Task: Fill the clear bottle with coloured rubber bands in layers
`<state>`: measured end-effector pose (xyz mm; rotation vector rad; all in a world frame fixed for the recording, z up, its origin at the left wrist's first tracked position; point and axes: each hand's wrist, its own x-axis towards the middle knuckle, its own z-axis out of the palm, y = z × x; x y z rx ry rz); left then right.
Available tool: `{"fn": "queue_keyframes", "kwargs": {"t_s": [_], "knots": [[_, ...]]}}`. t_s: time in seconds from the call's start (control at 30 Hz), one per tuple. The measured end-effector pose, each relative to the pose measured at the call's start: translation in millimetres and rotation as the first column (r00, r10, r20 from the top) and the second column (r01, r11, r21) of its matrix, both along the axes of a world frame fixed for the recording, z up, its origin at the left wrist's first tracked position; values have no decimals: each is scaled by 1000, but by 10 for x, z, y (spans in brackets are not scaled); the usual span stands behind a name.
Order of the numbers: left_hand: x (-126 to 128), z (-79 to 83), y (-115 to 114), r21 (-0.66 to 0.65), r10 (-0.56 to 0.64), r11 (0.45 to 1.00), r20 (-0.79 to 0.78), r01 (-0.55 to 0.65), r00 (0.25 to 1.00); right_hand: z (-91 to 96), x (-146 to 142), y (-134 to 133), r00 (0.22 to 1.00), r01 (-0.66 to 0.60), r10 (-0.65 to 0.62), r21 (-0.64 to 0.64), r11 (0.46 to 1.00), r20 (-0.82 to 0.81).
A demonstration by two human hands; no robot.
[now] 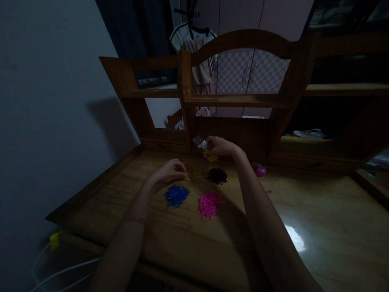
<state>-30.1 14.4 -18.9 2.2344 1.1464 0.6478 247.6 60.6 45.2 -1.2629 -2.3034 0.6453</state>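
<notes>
On a dim wooden desk (191,240) lie small heaps of thin pieces: a blue pile (176,195), a pink pile (209,204), a black pile (217,176) and a few yellow pieces (194,174). My left hand (168,170) is curled in a pinch over the yellow pieces, its fingertips on one of them. My right hand (220,147) is raised above the desk's back, closed on a small clear bag (200,143) with something yellow under its fingers.
A wooden hutch with shelves (237,99) stands along the desk's back edge. A small pink object (259,169) sits right of the black pile. A white cable with a yellow clip (54,240) hangs at the desk's left. A wall rises on the left.
</notes>
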Motion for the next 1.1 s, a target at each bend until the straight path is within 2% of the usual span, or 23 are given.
{"fn": "queue_keyframes", "kwargs": {"t_s": [0.17, 0.27, 0.37, 0.53, 0.9, 1.0, 1.1], "knots": [[-6, -184, 38, 82, 56, 995, -29, -53, 998, 14, 1, -3, 1000, 10, -10, 1, 1000, 10], [28, -224, 47, 63, 96, 994, -53, -93, 994, 17, 0, -2, 1000, 13, -13, -9, 1000, 7], [80, -201, 36, 26, 61, 998, -74, -60, 995, 15, 2, 0, 1000, 20, -20, -10, 1000, 13], [129, -154, 26, -20, 4, 1000, 8, -4, 1000, 14, 6, 2, 1000, 5, -5, -16, 1000, 12], [160, -122, 59, -36, 65, 997, -190, -73, 980, 26, -90, -31, 991, -13, 9, 32, 999, 135], [161, -101, 37, -59, 47, 997, -184, -59, 982, 39, -113, -49, 988, -7, 5, 17, 1000, 157], [159, -94, 3, -92, 65, 993, -100, -74, 993, 21, -115, -38, 987, -26, 25, 8, 1000, 157]]}}
